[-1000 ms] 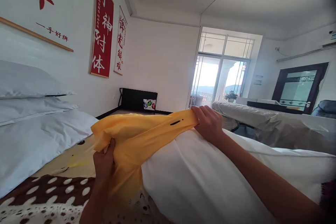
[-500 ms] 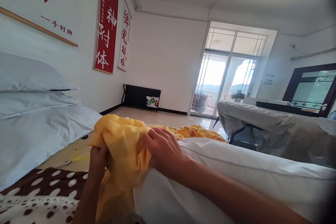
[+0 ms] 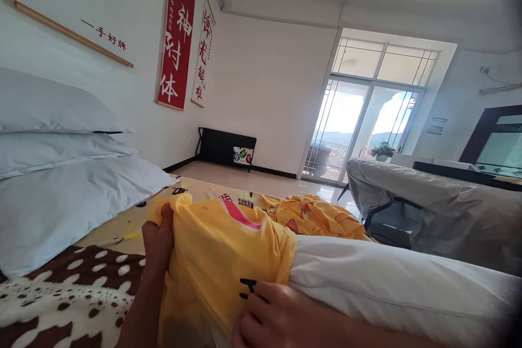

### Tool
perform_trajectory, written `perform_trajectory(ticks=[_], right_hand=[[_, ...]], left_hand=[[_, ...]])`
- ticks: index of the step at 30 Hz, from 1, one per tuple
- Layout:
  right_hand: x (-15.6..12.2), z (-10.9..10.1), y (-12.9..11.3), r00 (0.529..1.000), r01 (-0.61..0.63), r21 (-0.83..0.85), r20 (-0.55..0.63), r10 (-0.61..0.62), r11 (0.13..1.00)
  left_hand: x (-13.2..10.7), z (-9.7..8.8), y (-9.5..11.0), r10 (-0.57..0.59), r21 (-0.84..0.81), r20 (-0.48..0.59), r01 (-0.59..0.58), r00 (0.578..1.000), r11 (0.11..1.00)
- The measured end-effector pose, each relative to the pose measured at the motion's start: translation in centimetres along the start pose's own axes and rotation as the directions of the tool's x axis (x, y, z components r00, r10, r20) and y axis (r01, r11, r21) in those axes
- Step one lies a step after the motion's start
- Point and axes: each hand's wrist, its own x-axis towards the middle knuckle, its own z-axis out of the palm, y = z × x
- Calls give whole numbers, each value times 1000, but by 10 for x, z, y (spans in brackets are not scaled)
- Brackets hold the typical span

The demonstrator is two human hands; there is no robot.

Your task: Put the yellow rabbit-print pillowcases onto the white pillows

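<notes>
A yellow pillowcase with a pink stripe and black print covers the near end of a long white pillow. My left hand is closed round the pillowcase's far left corner. Lower down, my right hand has its fingers curled on the pillowcase's near edge, close to where the yellow cloth meets the white. The pillow's right end is bare. Part of the right hand is cut off by the bottom of the view.
Stacked white pillows lie at the left on a patterned bed sheet. Another crumpled yellow cloth lies beyond the white pillow. A plastic-covered table stands at the right, and a folded black frame leans by the wall.
The pillowcase has spread out over more of the white pillow. My right hand has moved down and nearer along its edge, while my left hand still grips the corner. The view has shifted slightly.
</notes>
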Motion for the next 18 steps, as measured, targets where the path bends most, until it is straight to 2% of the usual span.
perform_trajectory(ticks=[2, 5, 7, 9, 11, 13, 15, 18], right_hand=[[-3, -4, -6, 994, -24, -24, 109, 27, 999], [-7, -5, 3, 956, -179, 31, 242, 167, 983], [-8, -2, 18, 895, -317, 31, 341, 289, 948], [-7, 0, 34, 797, -448, -25, 440, 413, 893], [-2, -1, 51, 692, -556, -49, 526, 495, 830], [8, -8, 66, 607, -642, -24, 595, 527, 767], [22, -15, 79, 553, -699, -30, 612, 566, 715], [49, -25, 98, 519, -746, -143, 486, 703, 650]], left_hand=[[-1, 3, 0, -30, -8, -66, 29, 997, 1000], [-6, 5, 7, -68, -151, -163, 43, 984, 988], [-11, 6, 14, -85, -306, -238, 8, 968, 952], [-19, 8, 19, -74, -446, -275, -59, 959, 893], [-27, 9, 23, -38, -542, -224, -92, 974, 835], [-34, 12, 23, -30, -594, -117, -46, 993, 803], [-40, 15, 21, -52, -612, 6, 45, 999, 789], [-47, 23, 12, -114, -588, 184, 202, 976, 783]])
